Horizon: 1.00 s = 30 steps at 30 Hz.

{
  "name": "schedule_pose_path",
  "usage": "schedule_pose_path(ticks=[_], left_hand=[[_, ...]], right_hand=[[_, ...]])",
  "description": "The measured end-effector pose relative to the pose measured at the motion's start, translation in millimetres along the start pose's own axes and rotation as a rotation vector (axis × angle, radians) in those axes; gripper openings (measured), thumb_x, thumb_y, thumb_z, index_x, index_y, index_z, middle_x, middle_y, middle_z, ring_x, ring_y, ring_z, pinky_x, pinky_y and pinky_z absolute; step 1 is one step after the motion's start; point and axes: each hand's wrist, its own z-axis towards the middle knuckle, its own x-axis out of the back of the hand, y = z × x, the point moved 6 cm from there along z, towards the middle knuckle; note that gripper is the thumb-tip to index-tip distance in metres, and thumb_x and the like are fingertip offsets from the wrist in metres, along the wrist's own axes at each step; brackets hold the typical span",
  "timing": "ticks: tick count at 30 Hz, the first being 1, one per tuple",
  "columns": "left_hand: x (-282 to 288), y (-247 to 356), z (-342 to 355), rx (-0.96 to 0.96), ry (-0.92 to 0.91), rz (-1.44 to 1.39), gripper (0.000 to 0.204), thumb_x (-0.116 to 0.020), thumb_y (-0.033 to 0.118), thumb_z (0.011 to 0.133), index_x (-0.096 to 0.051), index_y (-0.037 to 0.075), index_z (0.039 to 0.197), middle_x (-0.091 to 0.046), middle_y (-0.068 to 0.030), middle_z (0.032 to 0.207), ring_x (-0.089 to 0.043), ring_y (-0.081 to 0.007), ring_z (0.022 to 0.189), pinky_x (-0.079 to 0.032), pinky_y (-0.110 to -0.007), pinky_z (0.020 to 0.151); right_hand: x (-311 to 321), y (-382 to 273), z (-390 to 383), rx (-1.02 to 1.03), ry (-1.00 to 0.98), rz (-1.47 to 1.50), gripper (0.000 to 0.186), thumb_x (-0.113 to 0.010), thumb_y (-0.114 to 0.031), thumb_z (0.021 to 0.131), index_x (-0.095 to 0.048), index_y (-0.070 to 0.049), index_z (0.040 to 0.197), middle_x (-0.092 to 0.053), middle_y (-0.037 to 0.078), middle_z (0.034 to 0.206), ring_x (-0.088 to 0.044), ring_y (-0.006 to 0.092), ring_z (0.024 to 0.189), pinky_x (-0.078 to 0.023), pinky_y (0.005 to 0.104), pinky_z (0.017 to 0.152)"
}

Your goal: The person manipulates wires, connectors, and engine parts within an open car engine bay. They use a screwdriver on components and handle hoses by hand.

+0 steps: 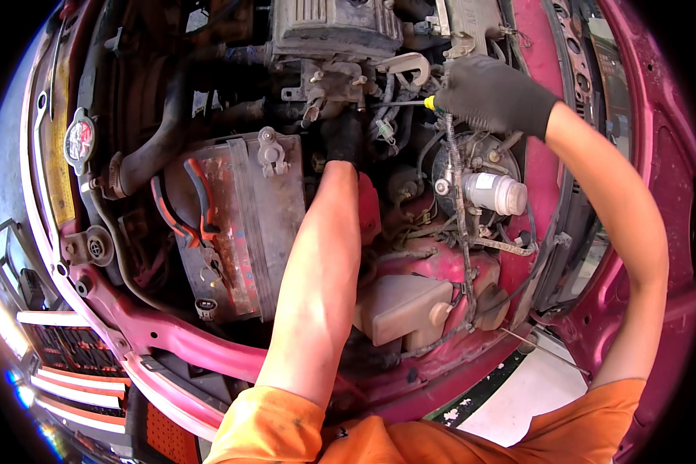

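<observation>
My right hand [499, 97], in a dark glove, is closed around the handle of a screwdriver [430, 102]. The yellow collar shows beside the fingers, and the thin shaft points left toward the metal housing [332, 85] in the middle of the engine. My left hand [342, 141], also in a dark glove, reaches down below that housing, past the battery's right side. Its fingers are lost in shadow, so what they touch is hidden. Pliers [209, 230] with red and black handles lie on top of the battery [282, 205], away from both hands.
A radiator cap [79, 141] and a thick hose [151, 158] are on the left. To the right sits a brake fluid reservoir [496, 193]; nearer me is a pale plastic tank [406, 309]. Pink body panels [201, 348] frame the engine bay. An orange and black cabinet [170, 429] stands at lower left.
</observation>
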Motion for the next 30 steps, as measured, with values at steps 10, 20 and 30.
schedule_pose_path(ticks=[10, 20, 30], left_hand=[[-1, 2, 4, -0.829, -0.196, 0.763, 0.035, -0.065, 0.018, 0.08, -0.063, 0.002, 0.111, -0.068, -0.0166, 0.104, -0.066, -0.0278, 0.09, -0.052, -0.039, 0.077], [12, 44, -33, -1.058, -0.127, 1.38, 0.047, -0.059, 0.034, 0.084, -0.058, 0.011, 0.125, -0.06, -0.0076, 0.128, -0.056, -0.0265, 0.118, -0.044, -0.04, 0.1], [11, 44, -25, -1.193, -0.22, 1.214, 0.037, -0.063, 0.021, 0.081, -0.061, 0.006, 0.114, -0.066, -0.0127, 0.113, -0.059, -0.0299, 0.109, -0.048, -0.039, 0.091]], right_hand=[[12, 5, -7, -0.278, 0.674, 0.184, 0.016, -0.061, -0.02, 0.081, -0.063, -0.006, 0.089, -0.064, 0.011, 0.078, -0.064, 0.0319, 0.08, -0.052, 0.044, 0.07], [-1, -6, -29, -0.472, 0.638, 0.261, 0.019, -0.063, -0.017, 0.077, -0.074, -0.003, 0.081, -0.07, 0.019, 0.083, -0.07, 0.0343, 0.073, -0.054, 0.0519, 0.053], [-16, -3, -23, -0.364, 0.73, 0.252, 0.018, -0.066, -0.015, 0.073, -0.074, -0.001, 0.083, -0.071, 0.016, 0.085, -0.07, 0.0325, 0.079, -0.056, 0.0446, 0.061]])
